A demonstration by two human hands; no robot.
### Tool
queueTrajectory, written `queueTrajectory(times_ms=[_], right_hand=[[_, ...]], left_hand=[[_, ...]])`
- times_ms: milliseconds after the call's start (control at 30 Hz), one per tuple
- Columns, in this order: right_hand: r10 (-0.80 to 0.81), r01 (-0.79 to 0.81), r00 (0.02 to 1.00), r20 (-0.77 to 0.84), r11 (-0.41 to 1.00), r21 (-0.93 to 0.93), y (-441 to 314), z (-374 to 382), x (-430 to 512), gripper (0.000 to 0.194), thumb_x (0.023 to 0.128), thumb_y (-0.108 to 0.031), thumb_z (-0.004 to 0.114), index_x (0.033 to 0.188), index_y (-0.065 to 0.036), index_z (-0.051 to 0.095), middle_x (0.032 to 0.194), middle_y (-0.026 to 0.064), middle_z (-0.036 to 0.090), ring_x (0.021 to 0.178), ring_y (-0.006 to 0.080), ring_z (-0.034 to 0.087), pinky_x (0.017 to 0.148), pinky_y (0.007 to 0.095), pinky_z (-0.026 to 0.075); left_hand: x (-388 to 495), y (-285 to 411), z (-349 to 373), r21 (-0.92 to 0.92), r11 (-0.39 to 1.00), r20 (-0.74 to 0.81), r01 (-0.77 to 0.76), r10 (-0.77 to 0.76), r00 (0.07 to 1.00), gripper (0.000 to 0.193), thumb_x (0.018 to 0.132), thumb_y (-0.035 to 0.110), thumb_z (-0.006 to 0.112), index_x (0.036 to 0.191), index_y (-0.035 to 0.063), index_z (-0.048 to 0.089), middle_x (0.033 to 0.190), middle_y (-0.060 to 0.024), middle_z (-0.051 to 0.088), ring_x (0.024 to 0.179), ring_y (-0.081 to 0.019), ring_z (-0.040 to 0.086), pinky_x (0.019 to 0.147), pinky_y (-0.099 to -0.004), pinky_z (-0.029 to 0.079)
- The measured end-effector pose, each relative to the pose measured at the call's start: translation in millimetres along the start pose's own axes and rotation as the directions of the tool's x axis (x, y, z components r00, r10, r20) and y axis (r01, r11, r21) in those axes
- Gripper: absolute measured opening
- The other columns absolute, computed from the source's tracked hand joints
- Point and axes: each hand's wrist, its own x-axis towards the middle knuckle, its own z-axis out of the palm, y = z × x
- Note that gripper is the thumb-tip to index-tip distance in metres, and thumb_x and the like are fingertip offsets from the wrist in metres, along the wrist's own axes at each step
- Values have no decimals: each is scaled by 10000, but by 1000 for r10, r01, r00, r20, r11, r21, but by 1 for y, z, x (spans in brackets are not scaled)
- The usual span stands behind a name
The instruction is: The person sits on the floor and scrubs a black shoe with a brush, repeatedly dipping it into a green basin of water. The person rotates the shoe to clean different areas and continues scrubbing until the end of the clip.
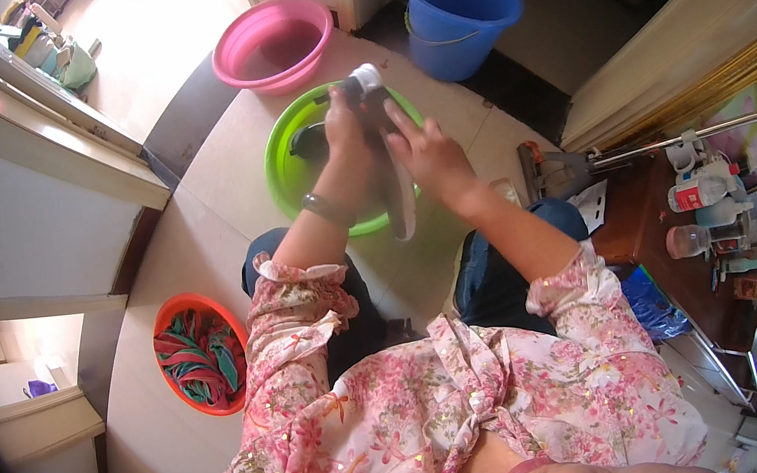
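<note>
My left hand (344, 129) grips a dark shoe (404, 204) with a pale sole, holding it tilted above a lime-green plastic basin (277, 171). A white rounded part shows at the shoe's far end, blurred. Against the shoe's right side rests my right hand (437, 163), its index finger stretched along it; whether it grips anything is hidden by blur. Inside the basin, left of the held shoe, lies another dark item (309, 142), perhaps a second shoe, partly behind my left hand. A dark bangle (325, 208) circles my left wrist.
Beyond the green basin stand a pink basin (230, 58) and a blue bucket (447, 52) with a wire handle. An orange-red tub (235, 307) of striped cloth sits at left. At right are a mop (569, 170) and a brown cabinet (645, 221) bearing several bottles (699, 193).
</note>
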Motion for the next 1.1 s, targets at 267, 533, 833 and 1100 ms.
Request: queueTrajectory(times_ms=[267, 533, 833, 1100], right_hand=[[241, -272, 961, 138, 711, 648, 67, -4, 2, 686, 859, -481, 663, 1350, -78, 407, 817, 70, 587, 644, 167, 583, 573, 305, 489], [134, -285, 958, 253, 374, 883, 73, -41, 22, 241, 783, -226, 787, 825, -97, 589, 713, -34, 546, 579, 67, 494, 541, 233, 430], [413, -252, 905, 99, 335, 908, 117, -47, 41, 207, 803, -229, 762, 742, -105, 608, 595, -44, 499, 496, 64, 458, 497, 240, 412], [274, -269, 936, 220, 153, 951, 128, -65, 32, 205, 836, -226, 735, 865, -40, 655, 619, -24, 521, 527, 74, 491, 516, 236, 425]], left_hand=[[45, 32, -38, -247, 961, 79, -126, 150, 986, 321, 906, 220, 604, 1134, 4, 539, 1024, -112, 616, 907, -263, 630, 769, -404, 555], [25, 17, -29, -327, 936, 36, 133, -128, 991, 279, 936, 210, 546, 1122, 3, 568, 1032, -134, 645, 926, -292, 639, 862, -418, 536], [-4, -28, -7, 398, 914, 391, 78, -246, 887, 347, 844, 101, 704, 1144, -26, 585, 1062, -106, 655, 939, -207, 651, 825, -320, 534], [-9, -69, -14, 63, 938, 451, 341, -331, 829, 339, 919, 115, 594, 1224, -20, 533, 1148, -154, 638, 1017, -284, 643, 919, -415, 515]])
